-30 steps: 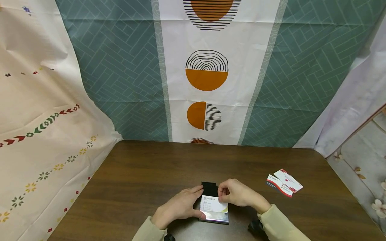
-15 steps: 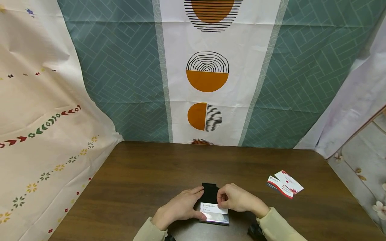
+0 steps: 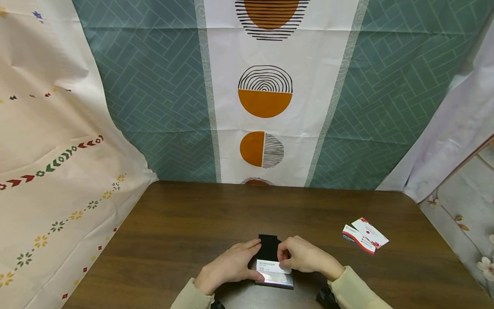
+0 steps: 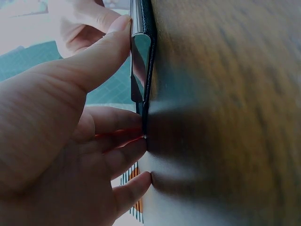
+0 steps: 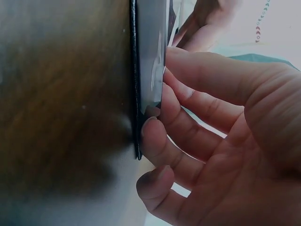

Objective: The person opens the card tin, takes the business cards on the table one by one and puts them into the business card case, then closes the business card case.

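Several patterned cloths (image 3: 146, 86) hang behind brn table (image 3: 193, 214). L hand (image 3: 231, 265) holds blk card case (image 3: 277, 279), thumb on metal front, fingers by the flap's side; R hand (image 3: 305, 256) pinches R end of white card (image 3: 266, 265). Case on table betw. hands, flap laid back. Two overlapping cards (image 3: 364, 237) farther R, well apart. White card at metal front, apparently part-way in. Risk: uneven push from one end cd skew/jam or bend it; if L thumb slips, case prob. slides.
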Demonstrator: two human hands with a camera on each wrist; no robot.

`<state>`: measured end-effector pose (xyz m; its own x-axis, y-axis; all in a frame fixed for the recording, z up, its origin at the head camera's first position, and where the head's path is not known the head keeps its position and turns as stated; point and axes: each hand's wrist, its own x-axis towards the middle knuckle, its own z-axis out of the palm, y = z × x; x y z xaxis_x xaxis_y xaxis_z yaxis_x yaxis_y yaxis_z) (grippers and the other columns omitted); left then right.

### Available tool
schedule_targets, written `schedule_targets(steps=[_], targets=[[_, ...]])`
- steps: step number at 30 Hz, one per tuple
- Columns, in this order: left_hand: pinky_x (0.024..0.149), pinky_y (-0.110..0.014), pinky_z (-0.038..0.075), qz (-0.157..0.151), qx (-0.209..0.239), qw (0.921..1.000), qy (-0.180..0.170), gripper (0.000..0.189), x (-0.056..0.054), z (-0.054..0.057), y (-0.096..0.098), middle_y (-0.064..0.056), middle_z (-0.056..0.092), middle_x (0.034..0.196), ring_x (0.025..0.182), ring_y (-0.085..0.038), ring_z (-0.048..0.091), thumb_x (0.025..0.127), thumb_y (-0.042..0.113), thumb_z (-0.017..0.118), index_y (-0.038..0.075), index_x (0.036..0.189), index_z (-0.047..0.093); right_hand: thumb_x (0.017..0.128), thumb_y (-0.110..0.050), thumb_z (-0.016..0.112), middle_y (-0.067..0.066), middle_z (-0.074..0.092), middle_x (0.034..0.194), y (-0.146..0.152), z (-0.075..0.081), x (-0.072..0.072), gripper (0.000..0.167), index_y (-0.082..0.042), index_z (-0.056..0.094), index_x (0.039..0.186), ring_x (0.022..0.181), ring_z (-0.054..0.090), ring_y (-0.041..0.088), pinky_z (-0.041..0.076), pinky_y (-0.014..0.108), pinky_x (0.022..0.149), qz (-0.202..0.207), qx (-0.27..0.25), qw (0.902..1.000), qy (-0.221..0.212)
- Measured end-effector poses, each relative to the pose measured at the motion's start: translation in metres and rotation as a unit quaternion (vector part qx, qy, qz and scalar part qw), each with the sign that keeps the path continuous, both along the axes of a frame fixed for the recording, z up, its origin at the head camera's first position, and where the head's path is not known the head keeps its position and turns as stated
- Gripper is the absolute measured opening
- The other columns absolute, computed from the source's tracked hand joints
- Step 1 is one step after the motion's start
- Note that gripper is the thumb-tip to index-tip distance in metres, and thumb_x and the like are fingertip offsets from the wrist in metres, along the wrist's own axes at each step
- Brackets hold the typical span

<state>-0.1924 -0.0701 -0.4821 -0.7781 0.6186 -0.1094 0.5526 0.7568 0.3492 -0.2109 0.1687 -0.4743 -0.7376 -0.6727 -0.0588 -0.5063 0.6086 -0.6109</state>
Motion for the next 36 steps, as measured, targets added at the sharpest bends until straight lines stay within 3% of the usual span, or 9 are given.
schedule_targets(steps=[9, 15, 20, 27, 36], targets=[[0.108, -0.041, 0.037, -0.001, 0.003, 1.0, 0.0, 0.089, 0.001, 0.002, 0.0, -0.008, 0.04, 0.152, 0.134, -0.024, 0.043, 0.079, 0.06, 0.072, 0.003, 0.144, 0.048, 0.08, -0.009, 0.08, -0.013, 0.052, 0.065, 0.0, 0.002, 0.001, 0.02, -0.02, 0.063, 0.08, 0.059, 0.048, 0.002, 0.043, 0.022, 0.054, 0.007, 0.0, 1.0, 0.003], [0.11, -0.041, 0.034, 0.001, 0.002, 1.0, -0.004, 0.089, 0.001, 0.002, -0.001, -0.007, 0.038, 0.153, 0.136, -0.023, 0.04, 0.08, 0.06, 0.07, 0.004, 0.145, 0.046, 0.081, -0.01, 0.079, -0.012, 0.053, 0.071, 0.01, 0.011, -0.006, 0.018, -0.016, 0.064, 0.088, 0.064, 0.049, 0.003, 0.045, 0.023, 0.057, -0.007, -0.013, 0.9992, 0.037], [0.11, -0.041, 0.033, -0.002, 0.002, 1.0, -0.004, 0.089, 0.0, 0.001, 0.0, -0.008, 0.038, 0.153, 0.137, -0.023, 0.039, 0.08, 0.06, 0.069, 0.003, 0.145, 0.046, 0.082, -0.012, 0.079, -0.012, 0.054, 0.076, 0.03, 0.024, -0.013, 0.018, -0.013, 0.065, 0.092, 0.067, 0.051, 0.005, 0.045, 0.025, 0.057, -0.054, -0.006, 0.9953, 0.08], [0.111, -0.04, 0.033, -0.006, -0.001, 1.0, -0.002, 0.089, 0.0, 0.0, 0.0, -0.007, 0.037, 0.154, 0.138, -0.022, 0.039, 0.08, 0.06, 0.07, 0.004, 0.145, 0.046, 0.08, -0.014, 0.08, -0.01, 0.056, 0.08, 0.061, 0.041, -0.02, 0.022, -0.014, 0.065, 0.096, 0.071, 0.053, 0.011, 0.044, 0.029, 0.06, -0.147, 0.016, 0.9802, 0.132], [0.11, -0.041, 0.033, -0.009, 0.003, 1.0, 0.003, 0.088, 0.0, -0.001, -0.001, -0.008, 0.037, 0.154, 0.138, -0.023, 0.039, 0.081, 0.059, 0.07, 0.003, 0.145, 0.046, 0.082, -0.018, 0.08, -0.003, 0.061, 0.087, 0.096, 0.055, -0.026, 0.025, -0.012, 0.065, 0.102, 0.077, 0.056, 0.016, 0.044, 0.034, 0.063, -0.203, 0.038, 0.9653, 0.159]])
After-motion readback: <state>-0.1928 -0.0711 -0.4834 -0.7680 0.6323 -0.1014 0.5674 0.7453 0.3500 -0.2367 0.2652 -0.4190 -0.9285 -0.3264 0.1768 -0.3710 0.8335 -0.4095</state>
